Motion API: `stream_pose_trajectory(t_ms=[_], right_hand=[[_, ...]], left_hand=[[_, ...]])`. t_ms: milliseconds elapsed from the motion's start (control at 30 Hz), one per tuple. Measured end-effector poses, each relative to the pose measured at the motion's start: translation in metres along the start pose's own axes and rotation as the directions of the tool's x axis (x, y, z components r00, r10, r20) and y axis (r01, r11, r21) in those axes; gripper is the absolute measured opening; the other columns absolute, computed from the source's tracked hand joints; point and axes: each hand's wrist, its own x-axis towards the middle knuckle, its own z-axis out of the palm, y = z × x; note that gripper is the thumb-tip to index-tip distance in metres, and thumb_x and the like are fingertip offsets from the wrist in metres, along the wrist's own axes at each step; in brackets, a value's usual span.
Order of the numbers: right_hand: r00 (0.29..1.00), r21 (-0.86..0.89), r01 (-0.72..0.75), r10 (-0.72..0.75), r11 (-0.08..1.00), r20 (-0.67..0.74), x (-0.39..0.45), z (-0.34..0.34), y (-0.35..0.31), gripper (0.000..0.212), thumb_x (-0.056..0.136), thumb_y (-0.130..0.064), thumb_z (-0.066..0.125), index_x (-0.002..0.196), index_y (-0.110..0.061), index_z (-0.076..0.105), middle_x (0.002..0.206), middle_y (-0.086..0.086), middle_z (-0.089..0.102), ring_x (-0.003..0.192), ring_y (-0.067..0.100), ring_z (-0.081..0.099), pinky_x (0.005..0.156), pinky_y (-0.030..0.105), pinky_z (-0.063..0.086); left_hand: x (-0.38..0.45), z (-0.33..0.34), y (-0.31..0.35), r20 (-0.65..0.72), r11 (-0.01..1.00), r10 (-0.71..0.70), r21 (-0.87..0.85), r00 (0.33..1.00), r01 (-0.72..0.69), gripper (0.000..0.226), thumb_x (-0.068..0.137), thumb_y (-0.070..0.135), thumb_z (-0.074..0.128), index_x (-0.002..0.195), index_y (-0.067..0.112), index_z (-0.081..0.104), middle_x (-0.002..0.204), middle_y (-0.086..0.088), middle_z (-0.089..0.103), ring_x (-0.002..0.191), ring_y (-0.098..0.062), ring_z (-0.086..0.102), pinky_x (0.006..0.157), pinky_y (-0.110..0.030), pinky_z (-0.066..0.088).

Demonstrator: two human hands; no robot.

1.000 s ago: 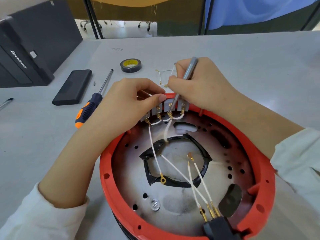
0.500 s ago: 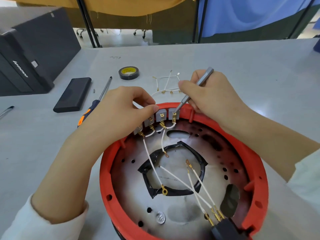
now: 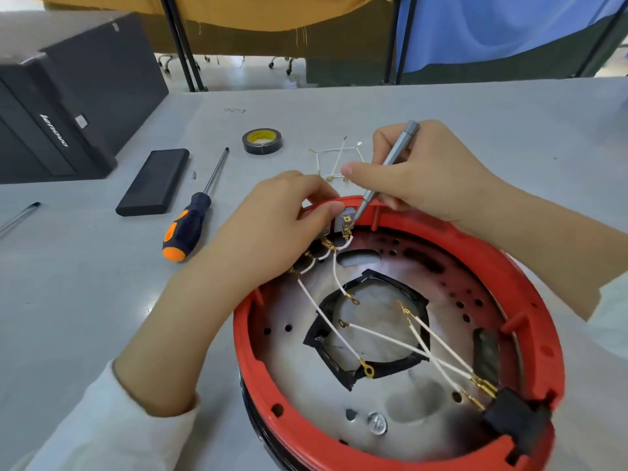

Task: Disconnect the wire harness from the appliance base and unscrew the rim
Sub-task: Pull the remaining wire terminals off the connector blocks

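Your right hand (image 3: 424,175) pinches a slim grey tool (image 3: 387,164) like a pen, its tip set against the rightmost grey terminal block (image 3: 346,220) at the far side of the red rim (image 3: 540,321). Your left hand (image 3: 272,229) curls over the rim beside it, thumb and fingers gripping the row of blocks. Compared with a second ago, the left hand covers more of that row: four blocks showed then, and now only one shows clear of your thumb. The tool leans further to the right, and its tip sits on the end block rather than the third.

The appliance base (image 3: 384,396) lies upside down at the near right of the table (image 3: 85,294), its metal plate facing up inside the rim. You can count five long white wires (image 3: 326,321) across the plate; three run to the black plug block (image 3: 513,419) at the near right of the rim. One loose bundle of white wires (image 3: 334,158) lies on the table just beyond your hands.

Toward the left side of the table lie one orange-and-black screwdriver (image 3: 188,226), one flat black case (image 3: 154,181) and one roll of black tape (image 3: 262,141). One black computer box (image 3: 68,96) stands at the far left corner.
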Motion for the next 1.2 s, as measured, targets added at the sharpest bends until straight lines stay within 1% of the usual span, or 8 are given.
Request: stream_pose_trajectory(t_ms=[233,333,433,600,767,967,1100,1200], right_hand=[[0.988,-0.14,-0.085,0.065,0.986,-0.143,-0.004,0.001,0.006,0.027,0.084,-0.019,0.064,0.062,-0.011,0.05,0.039,-0.006,0.052,0.033,0.003,0.044,0.038,0.009,0.031],[0.97,-0.183,-0.061,0.015,0.981,-0.241,-0.009,0.006,0.008,0.029,0.082,-0.023,0.066,0.066,-0.004,0.052,0.051,0.005,0.055,0.042,0.008,0.045,0.045,0.02,0.038],[0.951,-0.159,-0.012,-0.038,0.987,-0.306,-0.014,0.01,0.007,0.036,0.079,-0.022,0.07,0.056,-0.009,0.044,0.053,0.014,0.054,0.044,0.012,0.043,0.05,0.028,0.04],[0.961,-0.135,0.001,-0.038,0.991,-0.272,-0.015,0.011,0.008,0.04,0.078,-0.019,0.07,0.052,-0.013,0.04,0.047,0.009,0.051,0.041,0.011,0.044,0.049,0.026,0.041],[0.963,-0.114,0.026,-0.056,0.993,-0.263,-0.016,0.014,0.009,0.04,0.081,-0.018,0.069,0.055,-0.012,0.039,0.046,0.01,0.053,0.033,0.01,0.043,0.042,0.017,0.034],[0.962,-0.198,0.073,-0.121,0.977,-0.244,-0.018,0.015,0.008,0.039,0.079,-0.017,0.067,0.056,-0.013,0.036,0.054,0.017,0.052,0.051,0.028,0.052,0.049,0.031,0.041],[0.961,-0.224,0.089,-0.143,0.97,-0.238,-0.019,0.017,0.008,0.039,0.079,-0.016,0.065,0.055,-0.017,0.034,0.058,0.019,0.05,0.053,0.03,0.054,0.049,0.031,0.042],[0.965,-0.221,0.059,-0.113,0.973,-0.239,-0.017,0.017,0.009,0.038,0.077,-0.017,0.066,0.054,-0.018,0.036,0.054,0.012,0.048,0.046,0.02,0.049,0.046,0.028,0.037]], left_hand=[[0.001,-0.005,-0.004,0.037,0.996,-0.003,-0.087,0.999,0.006,0.016,0.091,0.036,0.057,0.101,0.032,0.068,0.089,0.013,0.059,0.079,-0.003,0.052,0.072,-0.012,0.039],[0.001,-0.004,-0.004,0.028,0.995,-0.001,-0.095,1.0,0.004,0.015,0.091,0.035,0.057,0.101,0.031,0.068,0.084,0.017,0.059,0.079,-0.002,0.053,0.07,-0.012,0.04],[0.002,-0.004,-0.004,0.018,0.996,0.0,-0.094,1.0,0.001,0.016,0.091,0.036,0.057,0.1,0.03,0.068,0.082,0.018,0.059,0.077,-0.001,0.053,0.066,-0.009,0.039],[0.001,-0.003,-0.004,0.006,0.995,0.007,-0.1,1.0,-0.006,0.014,0.09,0.035,0.058,0.099,0.03,0.069,0.074,0.023,0.058,0.071,0.006,0.053,0.062,-0.004,0.038],[0.001,-0.004,-0.004,0.026,0.992,0.01,-0.123,1.0,-0.006,0.014,0.091,0.033,0.058,0.099,0.028,0.068,0.065,0.04,0.054,0.055,0.01,0.053,0.052,-0.003,0.036],[0.001,-0.003,-0.004,0.02,0.993,0.017,-0.118,1.0,-0.015,0.014,0.09,0.036,0.058,0.098,0.031,0.068,0.069,0.042,0.053,0.066,0.008,0.054,0.058,-0.003,0.038],[0.002,-0.003,-0.005,0.023,0.993,0.023,-0.12,0.999,-0.02,0.013,0.09,0.036,0.058,0.097,0.032,0.068,0.069,0.042,0.053,0.066,0.008,0.053,0.058,-0.002,0.037],[0.002,-0.003,-0.005,0.022,0.992,0.024,-0.121,0.999,-0.022,0.012,0.09,0.037,0.058,0.097,0.032,0.067,0.07,0.041,0.054,0.07,0.006,0.054,0.059,-0.002,0.038]])
